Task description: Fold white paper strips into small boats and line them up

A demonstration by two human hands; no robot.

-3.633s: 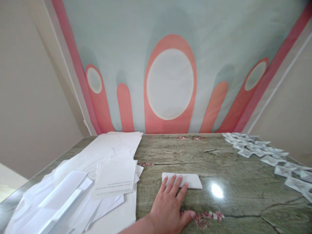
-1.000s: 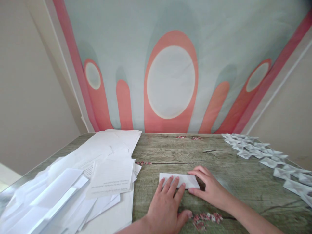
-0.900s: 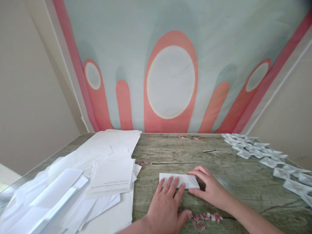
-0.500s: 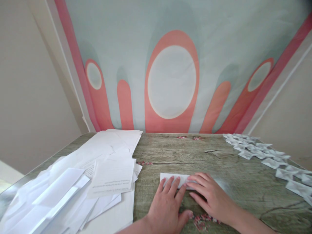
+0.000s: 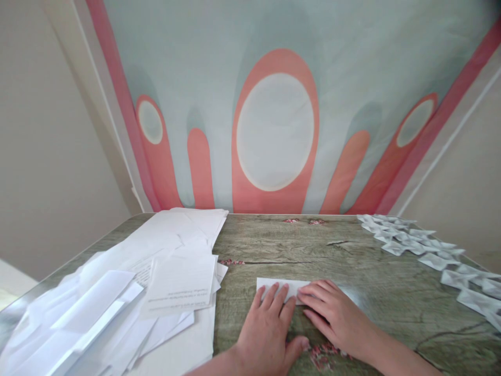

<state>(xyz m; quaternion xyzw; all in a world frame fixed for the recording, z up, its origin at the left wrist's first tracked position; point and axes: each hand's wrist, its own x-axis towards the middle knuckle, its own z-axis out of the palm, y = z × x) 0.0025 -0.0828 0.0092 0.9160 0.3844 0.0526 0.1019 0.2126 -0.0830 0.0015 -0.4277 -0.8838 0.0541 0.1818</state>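
A folded strip of white paper (image 5: 295, 287) lies flat on the wood-patterned table, its long side running left to right. My left hand (image 5: 270, 324) rests over its left part, fingers spread and fingertips pressing on the paper. Over the right end lies my right hand (image 5: 332, 312), its fingers stretched out side by side with the tips on the strip and the thumb apart below. The strip's right end is hidden under the right hand's fingers.
A heap of loose white sheets (image 5: 177, 284), some printed, covers the table's left side. Several small folded paper pieces (image 5: 431, 261) stand in rows along the right edge. Behind the table (image 5: 274, 243) rises a wall covering (image 5: 344, 62) with coral shapes.
My right hand's fingers have shifted very slightly down on the strip. My left hand stays put, and the paper lies as before.
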